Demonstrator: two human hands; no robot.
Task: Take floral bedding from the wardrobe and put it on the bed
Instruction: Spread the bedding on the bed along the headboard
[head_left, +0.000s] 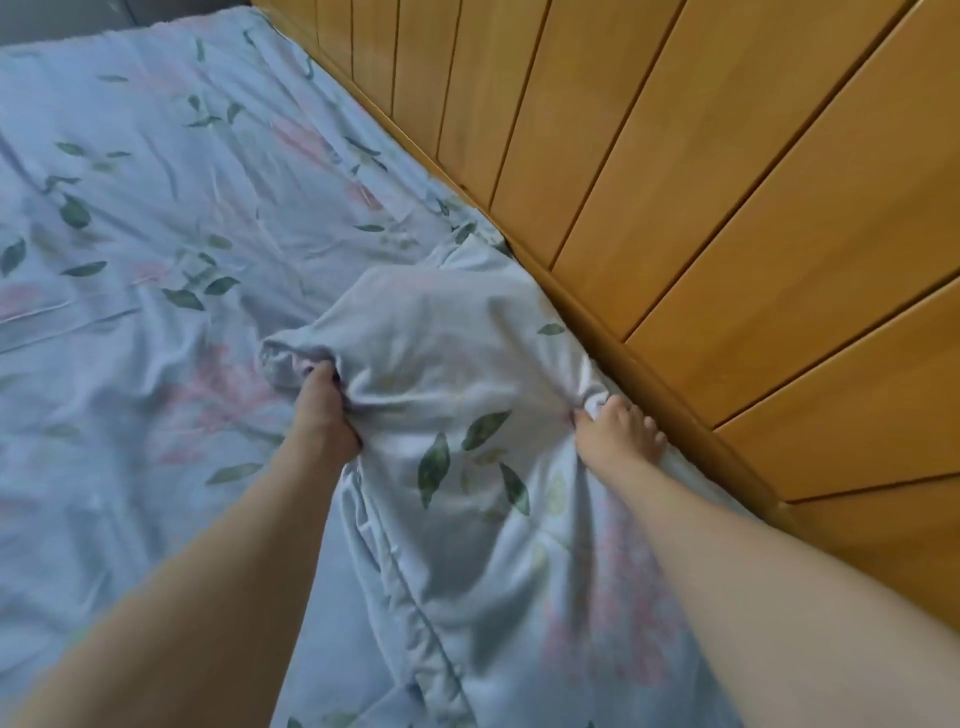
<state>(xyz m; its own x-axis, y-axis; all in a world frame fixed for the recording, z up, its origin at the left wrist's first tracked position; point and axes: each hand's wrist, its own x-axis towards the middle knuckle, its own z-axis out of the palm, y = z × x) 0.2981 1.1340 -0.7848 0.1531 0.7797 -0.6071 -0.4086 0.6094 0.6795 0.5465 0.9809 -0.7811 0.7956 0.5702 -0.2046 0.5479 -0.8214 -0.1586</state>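
Observation:
The floral bedding (171, 218), pale blue with green leaves and pink flowers, lies spread and wrinkled over the bed. A bunched, puffed-up part of it (441, 338) rises between my hands near the wooden panel. My left hand (322, 410) is shut on a gathered fold of this fabric. My right hand (618, 431) grips the bedding's edge right beside the wood, fingers curled into the cloth. Both forearms reach in from the bottom of the view.
A tall wooden panelled surface (701, 182), slatted and honey-coloured, runs diagonally along the right side of the bed, tight against the bedding's edge. A grey strip (62, 21) shows past the bed's far end at top left.

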